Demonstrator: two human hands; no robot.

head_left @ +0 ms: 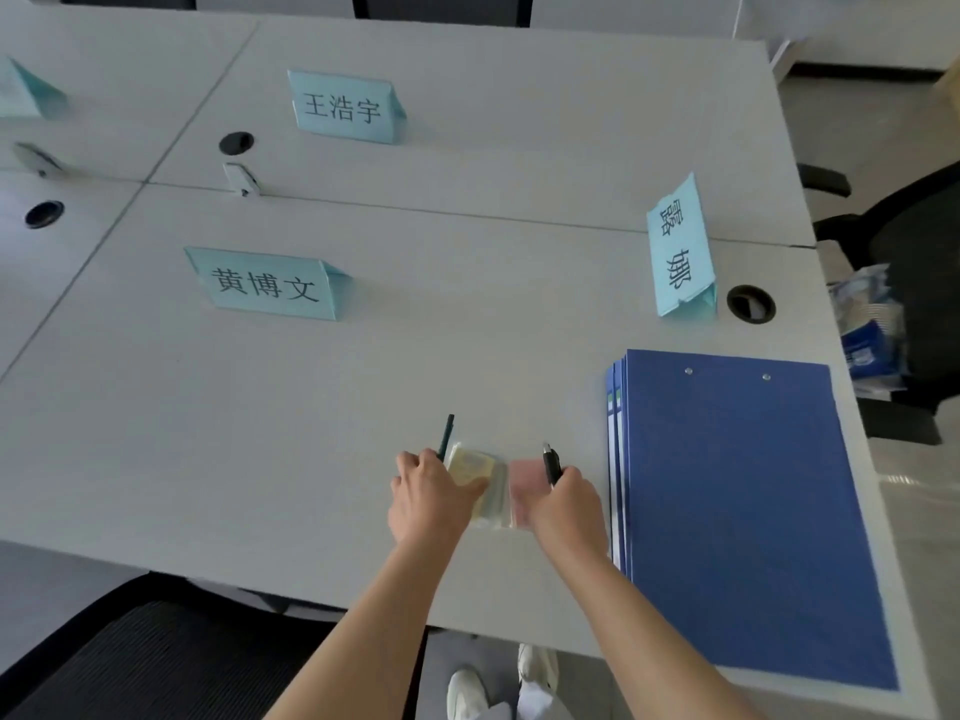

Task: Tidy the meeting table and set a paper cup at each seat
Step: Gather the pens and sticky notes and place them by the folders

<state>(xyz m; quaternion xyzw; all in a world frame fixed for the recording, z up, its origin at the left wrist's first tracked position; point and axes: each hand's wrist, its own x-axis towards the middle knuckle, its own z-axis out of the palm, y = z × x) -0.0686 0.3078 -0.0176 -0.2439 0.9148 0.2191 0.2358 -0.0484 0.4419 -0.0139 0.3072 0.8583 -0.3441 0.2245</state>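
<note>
Table (363,387) | cards read 王浩宇 (343,107), 黄博文 (266,285), 露娜 (678,249) | left hand (428,498) gripped green pen (445,438) | right hand (566,504) gripped black pen (550,464) | blue folders (737,506) beside.

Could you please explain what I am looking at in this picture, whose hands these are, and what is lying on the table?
There is no machine here. A person wears a camera on the head, so the single view looks forward and down at their own arms. The left hand holds a dark pen; the right hand holds another pen. Between them lie small yellow and pink packets, perhaps sticky notes. On the grey table stand pale blue name cards, and blue folders are stacked at the right. No paper cups stand on the table.
</note>
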